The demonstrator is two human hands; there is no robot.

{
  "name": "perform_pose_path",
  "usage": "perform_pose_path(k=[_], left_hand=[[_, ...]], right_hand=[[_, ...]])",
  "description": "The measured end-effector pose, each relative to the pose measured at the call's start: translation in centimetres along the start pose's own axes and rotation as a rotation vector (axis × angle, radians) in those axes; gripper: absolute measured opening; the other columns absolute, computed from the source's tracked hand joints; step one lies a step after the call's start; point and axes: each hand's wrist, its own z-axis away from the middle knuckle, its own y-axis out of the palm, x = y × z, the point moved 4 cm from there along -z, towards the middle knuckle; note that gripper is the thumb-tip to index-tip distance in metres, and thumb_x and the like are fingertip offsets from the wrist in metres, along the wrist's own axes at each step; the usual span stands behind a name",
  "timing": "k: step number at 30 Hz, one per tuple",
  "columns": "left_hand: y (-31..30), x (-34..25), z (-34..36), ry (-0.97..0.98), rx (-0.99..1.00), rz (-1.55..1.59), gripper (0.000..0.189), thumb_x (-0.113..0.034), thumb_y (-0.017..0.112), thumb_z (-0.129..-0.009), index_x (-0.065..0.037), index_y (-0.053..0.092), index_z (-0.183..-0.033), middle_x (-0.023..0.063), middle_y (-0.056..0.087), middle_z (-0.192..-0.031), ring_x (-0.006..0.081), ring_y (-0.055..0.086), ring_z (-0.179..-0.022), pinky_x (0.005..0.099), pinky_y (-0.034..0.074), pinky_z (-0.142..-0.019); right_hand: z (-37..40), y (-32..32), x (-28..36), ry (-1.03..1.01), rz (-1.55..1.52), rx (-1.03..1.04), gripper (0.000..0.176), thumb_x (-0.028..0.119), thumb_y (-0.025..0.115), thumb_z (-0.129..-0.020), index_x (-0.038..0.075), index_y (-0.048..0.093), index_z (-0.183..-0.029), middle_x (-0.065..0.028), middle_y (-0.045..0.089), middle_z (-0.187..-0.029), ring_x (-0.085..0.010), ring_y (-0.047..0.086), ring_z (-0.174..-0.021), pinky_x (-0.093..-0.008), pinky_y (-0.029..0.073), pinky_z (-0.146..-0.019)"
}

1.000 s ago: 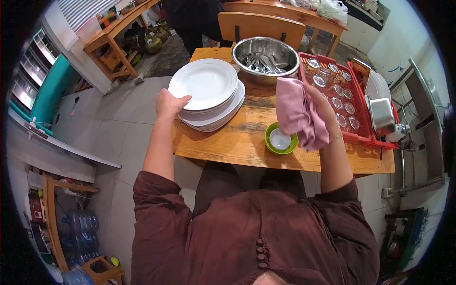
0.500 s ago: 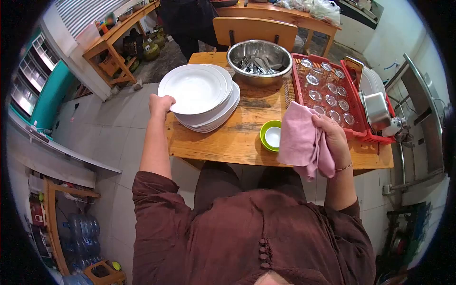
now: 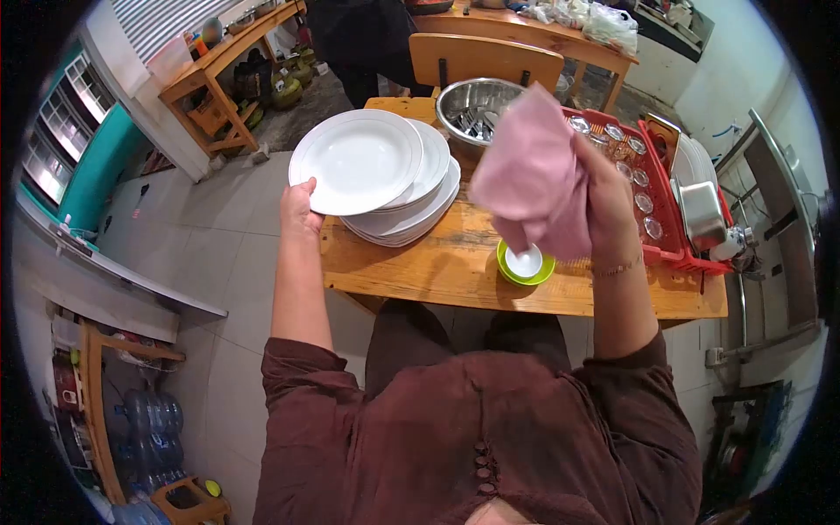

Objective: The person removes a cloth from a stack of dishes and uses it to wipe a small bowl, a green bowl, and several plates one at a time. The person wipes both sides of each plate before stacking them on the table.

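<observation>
My left hand (image 3: 302, 208) pinches a round, glossy white plate (image 3: 355, 162) by its rim, partly over the plate stack (image 3: 404, 216). My right hand's (image 3: 610, 197) fingers are closed around a crumpled pink cloth (image 3: 535, 175), slightly blurred, above the table (image 3: 402, 276).

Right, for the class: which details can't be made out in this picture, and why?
All in the head view, now:
Left hand: most fingers, hidden by the top plate.
Right hand: fingertips, hidden by the pink cloth.
Steel bowl: right part, hidden by the cloth.
Cloth: finer folds, blurred.
Other person: head, cut off by the top edge.
</observation>
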Motion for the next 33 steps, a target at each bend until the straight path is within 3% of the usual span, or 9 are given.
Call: perform_pose_path(k=[4,7,8,10,14,16,21,26,33], left_hand=[[0.3,0.3,1.7,0.022,0.076,0.158,0.039,-0.005,0.050,-0.095,0.013,0.042,-0.129,0.0248,0.057,-0.121,0.0345,0.062,-0.105,0.0483,0.055,-0.088],[3.1,-0.6,6.7,-0.034,0.207,0.184,0.037,-0.015,0.049,-0.099,0.009,0.046,-0.127,0.0219,0.060,-0.117,0.0303,0.063,-0.104,0.0438,0.055,-0.088],[3.8,-0.6,8.1,-0.045,0.240,0.179,0.037,-0.017,0.048,-0.099,0.008,0.048,-0.127,0.0210,0.060,-0.116,0.0290,0.063,-0.104,0.0424,0.055,-0.087],[4.9,-0.6,10.5,-0.043,0.249,0.188,0.036,-0.019,0.048,-0.100,0.008,0.050,-0.124,0.0195,0.061,-0.115,0.0274,0.064,-0.103,0.0408,0.054,-0.087],[4.9,0.3,12.7,-0.056,0.201,0.218,0.036,-0.021,0.048,-0.101,0.007,0.052,-0.122,0.0179,0.061,-0.115,0.0262,0.064,-0.101,0.0395,0.053,-0.088],[5.5,1.1,14.5,-0.103,0.186,0.214,0.036,-0.021,0.048,-0.100,0.007,0.052,-0.122,0.0174,0.061,-0.116,0.0262,0.064,-0.100,0.0395,0.053,-0.088],[6.3,5.0,16.1,-0.181,0.221,0.213,0.038,-0.020,0.048,-0.100,0.007,0.049,-0.127,0.0176,0.061,-0.118,0.0273,0.063,-0.103,0.0401,0.051,-0.090],[8.1,7.0,19.7,-0.275,0.310,0.197,0.037,-0.018,0.049,-0.100,0.006,0.048,-0.128,0.0171,0.061,-0.120,0.0265,0.061,-0.107,0.0390,0.049,-0.094],[9.3,8.3,22.7,-0.394,0.488,-0.013,0.042,-0.021,0.050,-0.099,0.005,0.045,-0.132,0.0153,0.060,-0.122,0.0232,0.063,-0.104,0.0360,0.054,-0.089]], right_hand=[[-5.5,4.3,1.1,-0.226,0.713,0.173,0.043,0.037,0.047,-0.101,0.000,0.056,-0.121,-0.0099,0.063,-0.111,-0.0181,0.065,-0.096,-0.0306,0.052,-0.090],[-10.1,7.7,-3.9,-0.212,0.835,0.509,0.041,0.038,0.045,-0.100,0.008,0.058,-0.124,-0.0133,0.064,-0.109,-0.0248,0.060,-0.103,-0.0342,0.048,-0.095],[-9.7,8.6,-4.8,-0.597,1.418,0.491,0.053,0.045,0.040,-0.099,0.005,0.052,-0.132,-0.0201,0.055,-0.126,-0.0317,0.048,-0.123,-0.0400,0.037,-0.108],[-8.8,8.4,-8.6,-0.894,2.104,0.190,0.063,0.048,0.039,-0.098,0.001,0.044,-0.139,-0.0227,0.041,-0.144,-0.0359,0.029,-0.139,-0.0455,0.023,-0.115],[-7.5,7.6,-11.0,-0.590,2.196,0.382,0.059,0.039,0.036,-0.099,0.000,0.039,-0.142,-0.0231,0.030,-0.152,-0.0407,0.016,-0.145,-0.0463,0.015,-0.118],[-5.9,6.4,-12.4,-0.522,1.952,0.395,0.044,0.021,0.043,-0.095,-0.002,0.050,-0.132,-0.0251,0.038,-0.146,-0.0372,0.032,-0.139,-0.0447,0.023,-0.115],[-0.6,5.8,-10.5,-0.174,1.606,0.579,0.024,0.018,0.059,-0.088,0.003,0.069,-0.105,-0.0168,0.064,-0.118,-0.0346,0.052,-0.121,-0.0395,0.043,-0.099],[3.4,3.0,-6.6,-0.134,1.610,0.882,0.014,0.015,0.069,-0.078,0.005,0.072,-0.088,-0.0116,0.068,-0.102,-0.0291,0.058,-0.097,-0.0385,0.048,-0.086],[4.0,-0.7,-1.6,-0.345,1.629,0.459,0.016,0.016,0.072,-0.081,0.000,0.071,-0.079,-0.0114,0.056,-0.078,-0.0250,0.056,-0.074,-0.0357,0.047,-0.067]])
